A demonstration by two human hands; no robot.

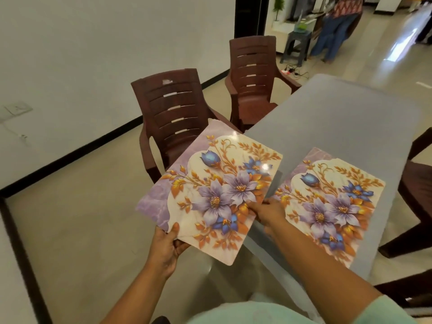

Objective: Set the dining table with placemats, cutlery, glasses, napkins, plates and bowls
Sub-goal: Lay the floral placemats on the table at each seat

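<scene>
I hold a floral placemat (210, 190) with purple and blue flowers in the air, over the left near corner of the grey table (339, 118). My left hand (167, 245) grips its near left corner, thumb on top. My right hand (266, 212) pinches its right edge. A second matching placemat (332, 202) lies flat on the table near the front edge, just right of my right hand.
Two brown plastic chairs (173, 113) (253, 76) stand along the table's left side. Another dark chair (416, 197) sits at the right. A person stands by a grey stool (297, 45) far back. Cables lie on the floor there.
</scene>
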